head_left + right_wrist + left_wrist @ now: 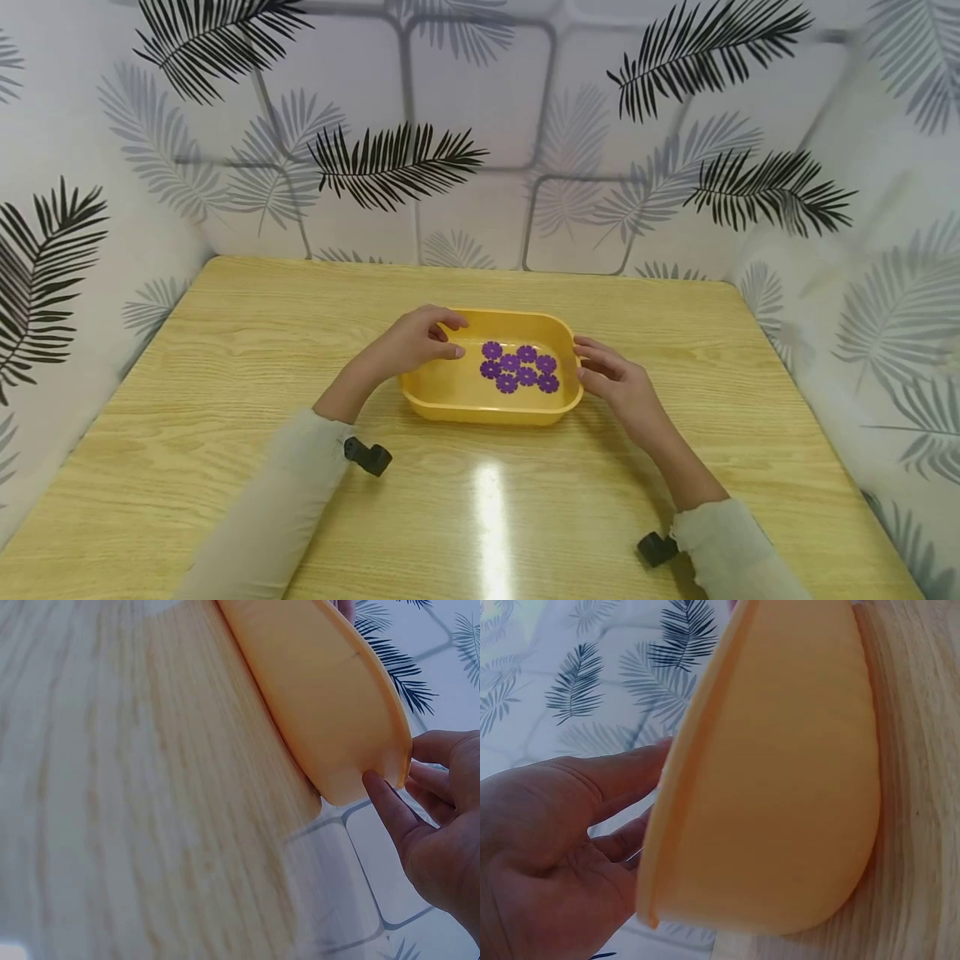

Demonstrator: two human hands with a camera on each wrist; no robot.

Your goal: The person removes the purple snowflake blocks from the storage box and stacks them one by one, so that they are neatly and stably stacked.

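A yellow plastic tray (450, 408) with rounded corners rests on the table. Inside, toward its right half, lie several purple notched discs (527, 377), shaped like snowflake building pieces. My left hand (416, 340) is over the tray's left end, thumb and forefinger apart, nothing between them. The left wrist view shows this hand (562, 840) behind the tray's rim, which hides its fingertips. My right hand (618, 383) is at the tray's right end, fingertips touching the rim. In the right wrist view its thumb (386, 799) lies against the tray's outer wall, its other fingers loosely extended at the rim.
The light wood-grain table (247, 358) spreads around the tray. Behind it and at both sides hangs a pale covering with a leaf print (480, 217). Small black camera mounts sit at the left wrist (367, 456) and right wrist (657, 550).
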